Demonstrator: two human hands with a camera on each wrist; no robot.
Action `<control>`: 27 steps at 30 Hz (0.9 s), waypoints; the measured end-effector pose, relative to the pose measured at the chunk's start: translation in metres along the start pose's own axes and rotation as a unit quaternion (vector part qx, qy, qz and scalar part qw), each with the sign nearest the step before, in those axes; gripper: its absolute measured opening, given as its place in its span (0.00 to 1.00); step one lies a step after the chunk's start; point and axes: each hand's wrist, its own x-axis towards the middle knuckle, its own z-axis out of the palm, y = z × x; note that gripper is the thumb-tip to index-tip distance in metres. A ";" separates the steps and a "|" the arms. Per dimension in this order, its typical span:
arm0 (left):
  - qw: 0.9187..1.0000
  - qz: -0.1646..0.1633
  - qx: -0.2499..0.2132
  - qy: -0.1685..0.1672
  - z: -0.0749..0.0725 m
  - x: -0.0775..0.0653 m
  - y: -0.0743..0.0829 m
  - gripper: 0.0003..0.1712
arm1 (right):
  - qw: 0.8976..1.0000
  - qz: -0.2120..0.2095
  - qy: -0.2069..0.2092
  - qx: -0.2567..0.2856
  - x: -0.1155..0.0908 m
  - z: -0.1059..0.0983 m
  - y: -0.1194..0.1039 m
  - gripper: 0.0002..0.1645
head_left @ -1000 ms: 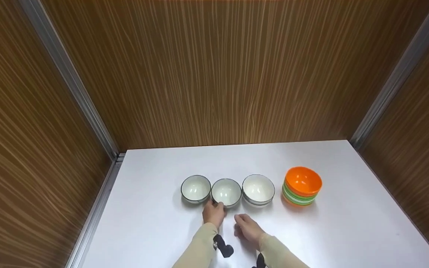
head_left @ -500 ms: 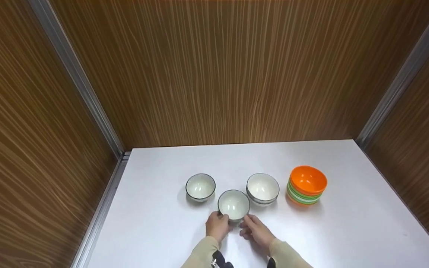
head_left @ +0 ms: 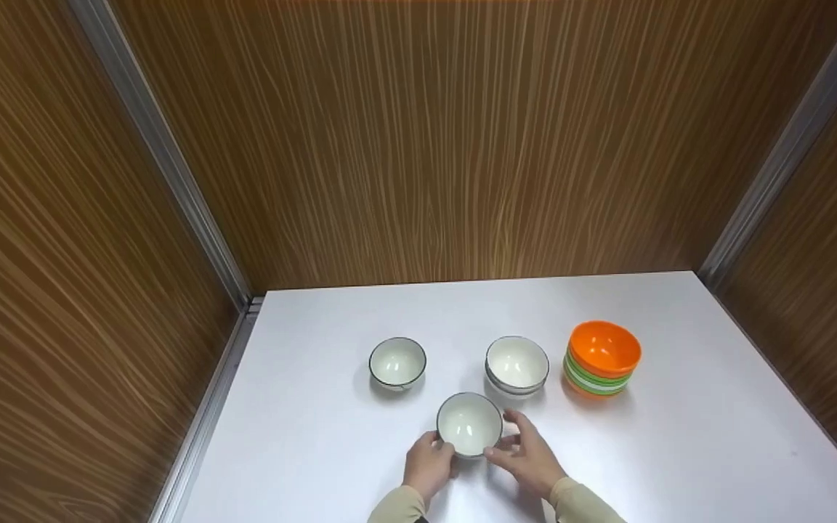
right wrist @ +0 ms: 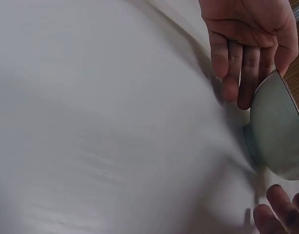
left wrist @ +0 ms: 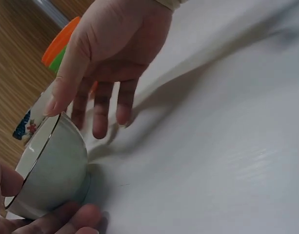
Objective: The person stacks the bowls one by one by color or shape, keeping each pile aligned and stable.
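Note:
A white bowl with a dark rim (head_left: 469, 425) is in front of me, between both hands. My left hand (head_left: 429, 465) grips its left side; the left wrist view shows the thumb over the rim and the fingers (left wrist: 76, 219) beneath the bowl. On the other side is my right hand (head_left: 531, 457). Its thumb tip is right at the rim, while its straight fingers (left wrist: 100, 114) stand spread, apart from the bowl wall. In the right wrist view, the pale outside of the bowl (right wrist: 276, 126) and its foot show close over the table.
Behind to the left stands a similar white bowl (head_left: 397, 362). A stack of white bowls (head_left: 517, 363) is at the back, right of the middle. Farther right stands a stack of orange and green bowls (head_left: 604, 356). Wood-grain panels (head_left: 462, 145) enclose the white table (head_left: 317, 436).
My left hand has drawn the bowl out of the row, toward me and slightly right. My right hand has moved up beside it, its fingers spreading.

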 end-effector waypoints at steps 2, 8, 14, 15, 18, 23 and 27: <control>1.000 -0.001 0.005 -0.007 0.002 -0.003 -0.001 0.31 | 0.999 -0.029 -0.002 -0.032 -0.001 -0.002 -0.001 0.57; 0.999 0.004 0.027 -0.021 0.005 -0.010 -0.004 0.30 | 0.994 -0.082 -0.021 -0.070 -0.006 -0.005 0.002 0.64; 0.998 0.012 0.050 -0.021 0.007 -0.015 -0.006 0.28 | 0.994 -0.074 -0.023 -0.081 -0.010 -0.006 0.005 0.66; 0.998 0.013 0.055 -0.018 0.007 -0.016 -0.006 0.28 | 0.994 -0.073 -0.026 -0.082 -0.010 -0.006 0.005 0.66; 0.997 0.020 0.068 -0.004 0.007 -0.017 -0.007 0.30 | 0.994 -0.068 -0.035 -0.082 -0.009 -0.006 0.005 0.65; 0.993 0.062 0.096 -0.004 0.008 -0.018 -0.008 0.43 | 0.994 -0.068 -0.042 -0.072 -0.009 -0.007 0.006 0.64; 0.986 0.104 0.128 -0.017 0.009 -0.021 -0.011 0.55 | 0.994 -0.072 -0.041 -0.070 -0.012 -0.008 0.009 0.63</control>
